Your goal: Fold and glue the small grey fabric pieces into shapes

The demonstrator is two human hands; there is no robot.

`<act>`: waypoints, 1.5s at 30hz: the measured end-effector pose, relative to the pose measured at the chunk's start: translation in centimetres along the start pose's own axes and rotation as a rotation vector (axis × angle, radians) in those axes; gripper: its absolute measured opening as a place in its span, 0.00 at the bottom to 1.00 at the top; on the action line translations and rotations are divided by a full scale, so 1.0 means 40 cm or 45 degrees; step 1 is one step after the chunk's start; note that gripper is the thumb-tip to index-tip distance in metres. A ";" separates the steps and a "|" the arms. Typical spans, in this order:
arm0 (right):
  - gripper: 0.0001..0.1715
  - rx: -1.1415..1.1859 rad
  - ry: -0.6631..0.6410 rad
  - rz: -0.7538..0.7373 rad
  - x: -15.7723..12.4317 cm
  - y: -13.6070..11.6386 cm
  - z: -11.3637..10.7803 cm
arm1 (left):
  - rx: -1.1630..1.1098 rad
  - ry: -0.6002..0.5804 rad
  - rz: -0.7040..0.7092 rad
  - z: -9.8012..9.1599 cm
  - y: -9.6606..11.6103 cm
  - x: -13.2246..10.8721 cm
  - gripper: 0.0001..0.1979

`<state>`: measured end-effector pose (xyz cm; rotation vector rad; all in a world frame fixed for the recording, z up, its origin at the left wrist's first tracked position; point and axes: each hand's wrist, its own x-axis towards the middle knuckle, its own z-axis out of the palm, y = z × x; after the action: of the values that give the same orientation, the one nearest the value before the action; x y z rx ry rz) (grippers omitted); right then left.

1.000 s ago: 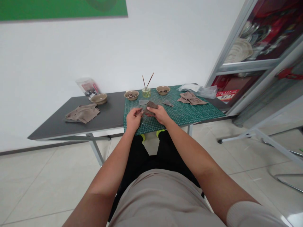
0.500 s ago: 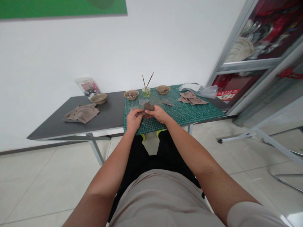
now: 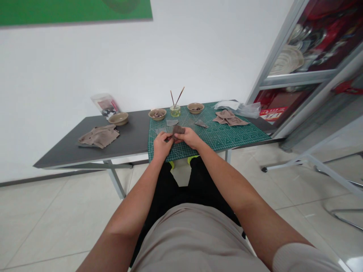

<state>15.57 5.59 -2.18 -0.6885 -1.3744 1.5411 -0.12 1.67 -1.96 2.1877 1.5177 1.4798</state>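
My right hand (image 3: pixel 190 138) is closed on a small folded brown cloth (image 3: pixel 178 130), its thumb pressed on the front. From the left, my left hand (image 3: pixel 162 145) meets it with fingers pinched together at the cloth's left edge. Whatever lies between those fingertips is too small and hidden to make out. Both hands are over the front part of a green cutting mat (image 3: pixel 227 138). Just beyond them lie a small clear plastic piece (image 3: pixel 171 122) and a small dark piece in clear wrap (image 3: pixel 201 124).
Behind stand a bowl of dark pieces (image 3: pixel 157 114), a glass jar (image 3: pixel 175 110) with two thin brushes, and a second bowl (image 3: pixel 195 108). A brown cloth (image 3: pixel 230 118) and plastic bags (image 3: pixel 241 107) lie right. Leftward are another cloth (image 3: pixel 99 136), bowl (image 3: pixel 118 119) and clear tub (image 3: pixel 104 105).
My left hand has turned slightly and its fingers have drawn in closer to the cloth. The right hand keeps its hold, and the cloth has tilted a little.
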 end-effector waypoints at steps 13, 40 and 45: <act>0.25 -0.078 0.020 -0.002 -0.006 -0.010 0.016 | 0.067 -0.073 -0.006 0.007 -0.004 -0.006 0.05; 0.21 -0.278 0.012 -0.177 -0.013 -0.011 0.013 | -0.009 -0.084 -0.069 0.002 0.001 -0.005 0.06; 0.19 -0.347 0.076 -0.198 -0.020 -0.009 0.013 | -0.028 -0.121 -0.087 0.001 0.004 -0.002 0.05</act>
<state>15.55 4.61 -1.87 -0.7665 -1.5708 1.2145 -0.01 1.56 -1.94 2.1384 1.5221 1.3459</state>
